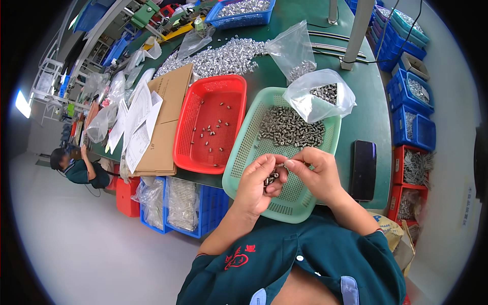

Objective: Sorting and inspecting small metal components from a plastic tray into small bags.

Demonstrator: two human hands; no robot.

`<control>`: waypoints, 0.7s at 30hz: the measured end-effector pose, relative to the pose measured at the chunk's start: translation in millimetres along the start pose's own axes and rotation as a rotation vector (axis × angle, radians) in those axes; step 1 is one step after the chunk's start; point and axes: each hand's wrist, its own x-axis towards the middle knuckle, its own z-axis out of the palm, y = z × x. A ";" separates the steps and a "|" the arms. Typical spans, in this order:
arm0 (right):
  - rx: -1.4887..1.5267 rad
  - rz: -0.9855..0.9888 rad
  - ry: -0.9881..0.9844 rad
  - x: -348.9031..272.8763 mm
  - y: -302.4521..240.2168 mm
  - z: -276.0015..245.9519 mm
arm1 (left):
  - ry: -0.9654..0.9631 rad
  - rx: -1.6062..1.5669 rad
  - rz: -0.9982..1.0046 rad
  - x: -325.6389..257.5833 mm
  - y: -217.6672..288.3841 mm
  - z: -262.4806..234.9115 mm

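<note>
Over the near part of a green perforated basket (239,152), my two hands meet with fingertips close together. My left hand (258,184) is curled around several small metal cylindrical parts (271,179), dark and shiny. Thumb and forefinger of my right hand (317,175) are pinched beside the left fingertips; what lies between them is too small to make out. A heap of the same small metal parts (290,127) fills the far half of the basket. An open clear plastic bag (325,96) with more parts rests on its far right corner.
Left of the green basket stands a red perforated basket (183,137) with scattered parts. Flattened cardboard (168,117) and papers (142,127) lie further left. A phone (364,170) is at the right. Shiny parts (223,58) are piled behind. A co-worker (81,170) sits far left.
</note>
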 end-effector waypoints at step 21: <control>-0.370 -0.224 0.171 10.8 -5.6 -15.6 | -0.012 0.052 -0.054 2.7 2.7 -0.1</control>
